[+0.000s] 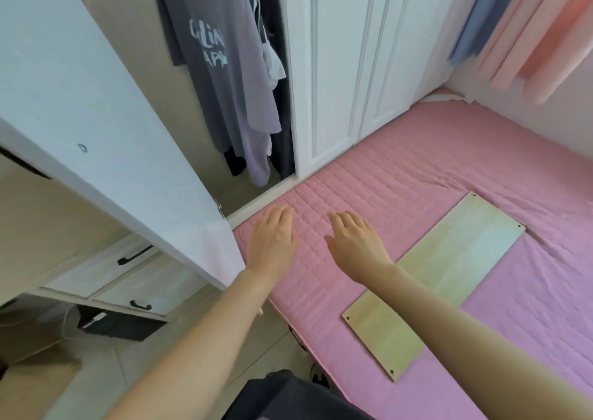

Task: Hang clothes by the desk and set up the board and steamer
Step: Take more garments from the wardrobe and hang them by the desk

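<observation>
Left hand: the left hand [272, 240] is stretched out flat above the corner of the pink quilted bed cover [417, 176]. Its fingers [282, 216] are straight and hold nothing.
Right hand: the right hand [356, 246] is just beside it, with relaxed, spread fingers [343, 220] that are also empty.
Clothes: a dark grey T-shirt with pale lettering [205, 51] and a lilac garment [256, 99] hang in the wardrobe behind the open white wardrobe door [96, 99]. Their hangers are out of frame.
Board: the pale rectangular wooden board with corner holes [449, 275] lies flat on the bed, under the right forearm.
Steamer: not in view.
Step in hand: probably reaching into the wardrobe for the hanging clothes.
Doing it well: grip each garment at its hanger hook, not by the cloth, and lift it straight off the rail. Keep the hems clear of the door edge.
</observation>
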